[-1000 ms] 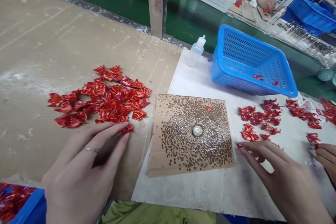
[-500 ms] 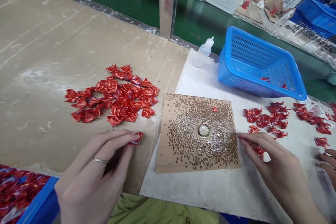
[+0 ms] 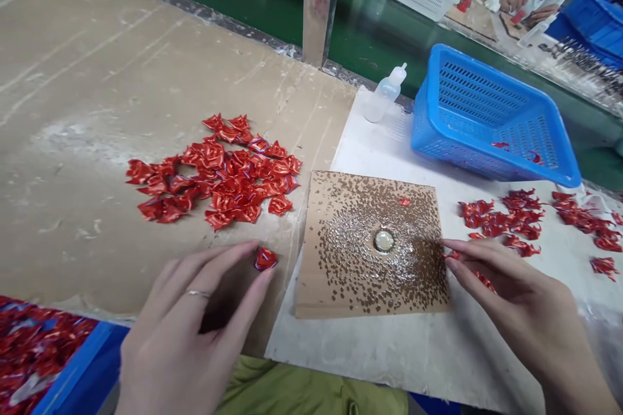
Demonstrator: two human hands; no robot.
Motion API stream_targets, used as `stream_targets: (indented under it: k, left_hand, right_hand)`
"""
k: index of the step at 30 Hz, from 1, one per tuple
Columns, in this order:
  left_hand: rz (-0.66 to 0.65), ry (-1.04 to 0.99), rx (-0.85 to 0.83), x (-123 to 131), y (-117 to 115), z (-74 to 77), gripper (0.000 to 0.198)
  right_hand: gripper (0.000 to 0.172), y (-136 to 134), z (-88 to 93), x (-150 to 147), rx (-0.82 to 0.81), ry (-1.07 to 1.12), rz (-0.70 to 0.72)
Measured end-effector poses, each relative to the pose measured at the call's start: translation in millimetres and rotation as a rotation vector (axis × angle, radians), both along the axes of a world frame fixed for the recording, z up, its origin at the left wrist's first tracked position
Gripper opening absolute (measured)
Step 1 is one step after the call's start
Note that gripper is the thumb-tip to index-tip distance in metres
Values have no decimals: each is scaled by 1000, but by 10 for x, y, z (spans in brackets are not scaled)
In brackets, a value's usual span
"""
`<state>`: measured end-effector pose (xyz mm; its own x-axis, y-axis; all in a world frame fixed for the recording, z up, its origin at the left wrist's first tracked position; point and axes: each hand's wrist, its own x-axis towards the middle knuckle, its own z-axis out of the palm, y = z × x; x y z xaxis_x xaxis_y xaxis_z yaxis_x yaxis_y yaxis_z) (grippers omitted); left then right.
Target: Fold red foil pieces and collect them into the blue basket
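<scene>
The left hand (image 3: 187, 324) is narrow around a crumpled red foil piece (image 3: 265, 259), grip unclear; the right hand (image 3: 511, 301), also narrow, touches another red foil piece (image 3: 451, 255) beside a speckled cardboard sheet (image 3: 316, 292).

We are wearing a thin silver ring (image 3: 197, 294) on our bare left hand (image 3: 189, 331), and an olive-green garment (image 3: 306, 392) across our lap.

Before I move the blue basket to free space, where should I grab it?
Take the near rim of the blue plastic basket from your side, thumb over the thick lip: that edge faces you, while the walls are slotted. Keep it level, as red scraps lie inside.
</scene>
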<state>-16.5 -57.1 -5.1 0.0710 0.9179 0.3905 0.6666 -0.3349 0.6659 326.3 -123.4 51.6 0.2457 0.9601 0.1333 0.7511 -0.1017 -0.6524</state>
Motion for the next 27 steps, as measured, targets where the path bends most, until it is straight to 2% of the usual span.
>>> stream_targets:
  k: [3, 10, 15, 20, 24, 27]
  left_hand:
    - [-41, 142, 108, 75, 57, -5, 32]
    - [-176, 165, 123, 137, 146, 41, 23]
    - [-114, 64, 59, 207, 85, 68, 20]
    - [-28, 33, 127, 260, 21, 68, 27]
    - [-57, 58, 119, 248, 54, 64, 24]
    - [-89, 49, 92, 241, 79, 66, 20]
  right_hand:
    - [16, 112, 42, -137, -20, 87, -2]
    - [15, 384, 115, -374, -62, 186, 75]
    - [15, 531, 130, -469, -80, 89, 148]
    - [17, 557, 75, -500, -38, 10, 203]
    - [18, 565, 50, -517, -36, -5, 247]
    - [17, 563, 63, -535, -43, 31, 214]
